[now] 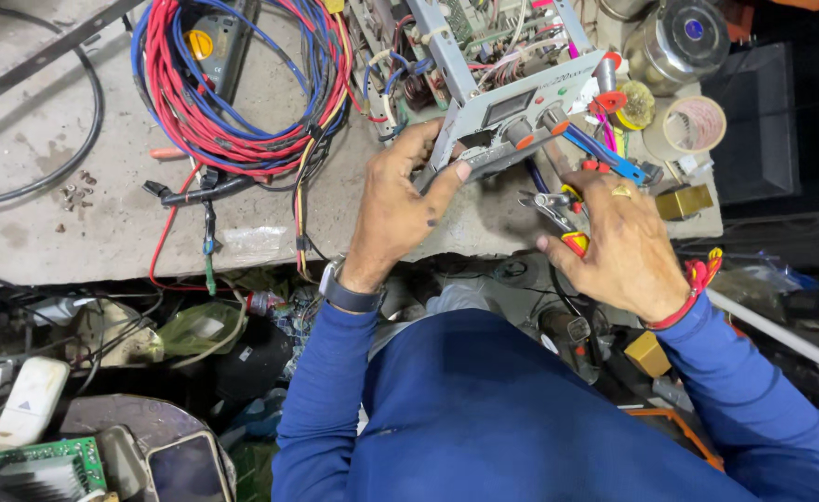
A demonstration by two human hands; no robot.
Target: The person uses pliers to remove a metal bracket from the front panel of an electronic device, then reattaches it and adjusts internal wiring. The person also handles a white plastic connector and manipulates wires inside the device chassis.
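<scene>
The worn grey concrete workbench (pixel 74 223) is taking up most of the top half here, with a person in a blue long-sleeved top leaning over it from 6 o'clock. Sitting at about 1 o'clock is the opened grey metal electronics chassis with exposed wiring and two orange knobs on its front panel (pixel 512 93), tilted so the panel is facing down toward the person. Over at 11 o'clock a big coil of red and blue cables (pixel 233 102) is lying on the bench, partly covering a dark handheld meter with a yellow dial (pixel 206 42).

The left hand (pixel 395 209) is gripping the lower left corner of the chassis, thumb pressing along the panel's bottom edge, fingers curled behind it, so it's closed on the unit and steadying it. The right hand (pixel 619 246), at roughly 3 o'clock from the left one, is wrapped around a pair of red-and-yellow-handled pliers (pixel 558 212), with the metal nose pointing to 10 o'clock toward the panel's underside, just beside it; can't tell if it's actually touching.

A blue-handled tool (pixel 605 153) is lying just under the panel at 2 o'clock of the right hand. A roll of pale tape (pixel 695 124) is sitting further right, and a few small loose screws (pixel 76 191) are scattered at 9 o'clock.
</scene>
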